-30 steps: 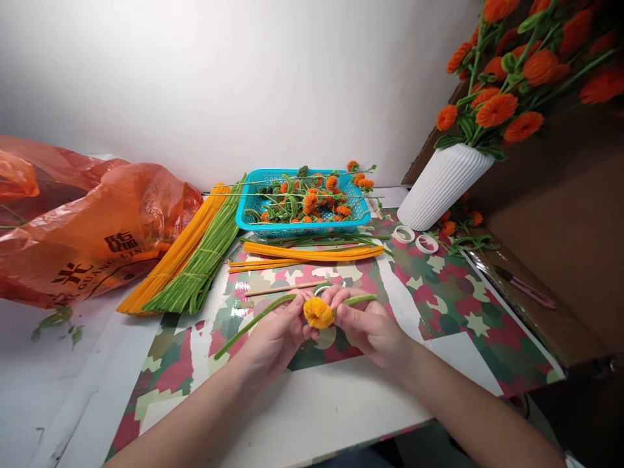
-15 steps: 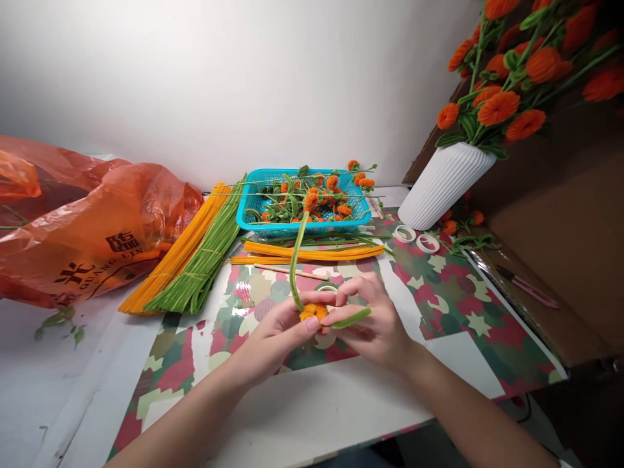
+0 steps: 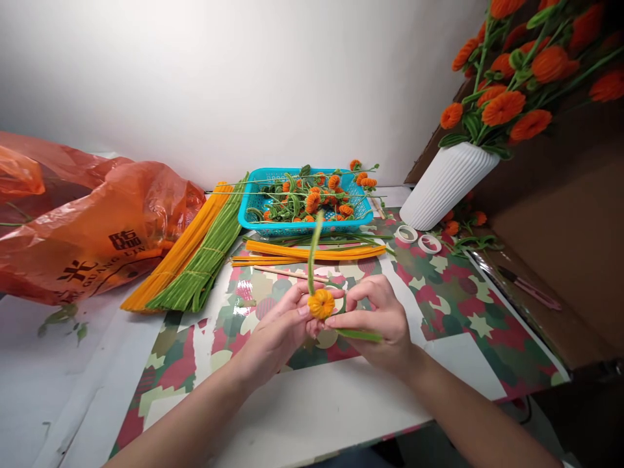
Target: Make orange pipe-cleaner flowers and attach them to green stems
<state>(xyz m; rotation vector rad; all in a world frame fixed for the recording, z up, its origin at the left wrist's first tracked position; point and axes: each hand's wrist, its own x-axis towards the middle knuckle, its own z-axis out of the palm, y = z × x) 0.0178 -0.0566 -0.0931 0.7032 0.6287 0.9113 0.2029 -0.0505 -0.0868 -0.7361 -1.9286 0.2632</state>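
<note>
A small orange-yellow pipe-cleaner flower (image 3: 321,303) faces me, pinched between my two hands above the table. My left hand (image 3: 277,328) grips its left side with thumb and fingers. On the other side, my right hand (image 3: 377,322) has thumb and fingers closed at the flower's lower right edge, by a green pipe cleaner (image 3: 359,335) that sticks out to the right under the fingers. Another green length (image 3: 314,257) rises from behind the flower's top. Whether both green ends belong to one piece is hidden behind the flower.
Behind the hands lie yellow pipe cleaners (image 3: 312,251), a thin stick (image 3: 287,272) and a blue basket (image 3: 305,227) of orange flowers. Bundled green stems (image 3: 202,266) and an orange bag (image 3: 112,227) are left. A white vase (image 3: 446,185), tape rolls (image 3: 406,234) and a cutter (image 3: 529,287) are right.
The flower has turned so its round front faces me and has risen slightly. Its upper green length has swung right and stands more upright; the lower one now points slightly down.
</note>
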